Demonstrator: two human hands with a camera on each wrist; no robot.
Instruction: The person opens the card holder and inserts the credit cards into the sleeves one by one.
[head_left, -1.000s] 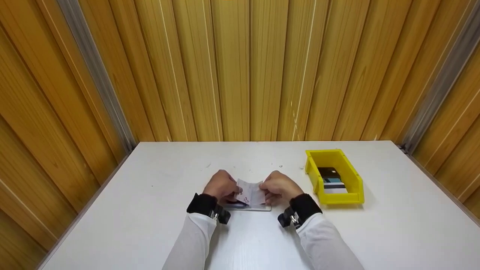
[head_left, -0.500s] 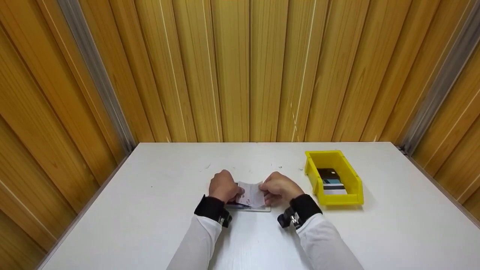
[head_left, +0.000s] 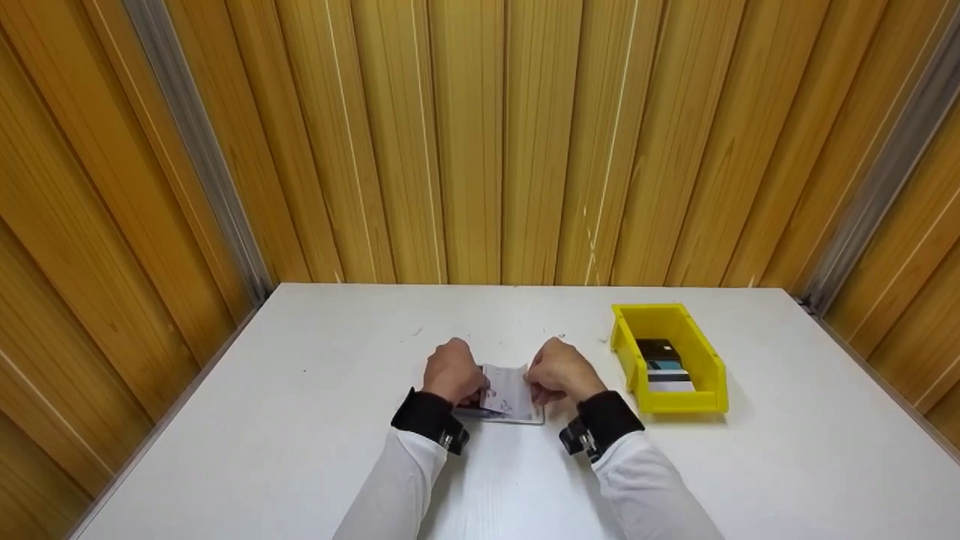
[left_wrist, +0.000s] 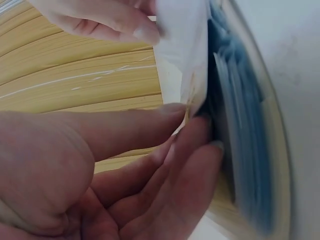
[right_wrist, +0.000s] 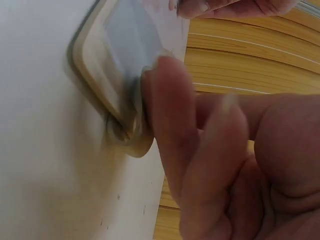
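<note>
A small card holder (head_left: 531,421) with a pale cover lies on the white table. Its bluish clear sleeves (left_wrist: 250,145) form a thick stack in the left wrist view. My left hand (head_left: 454,373) pinches one edge of a whitish sheet with a faint pattern (head_left: 506,388) between thumb and fingers, lifted off the stack. At the sheet's opposite edge, my right hand (head_left: 561,370) pinches it too. In the right wrist view, the fingers (right_wrist: 172,95) of that hand stand beside the card holder's rounded corner and a small looped tab (right_wrist: 131,137). Whether the sheet is a sleeve or cover lining, I cannot tell.
To the right on the white table (head_left: 300,450) stands a yellow bin (head_left: 709,367). Several cards (head_left: 666,365), dark, blue and white, lie in it. A wood-patterned wall (head_left: 480,150) rises behind the table's back edge.
My left hand has shifted slightly right and turned, bringing its edge of the sheet along. The sheet now lies flatter and further right. My right hand has barely moved.
</note>
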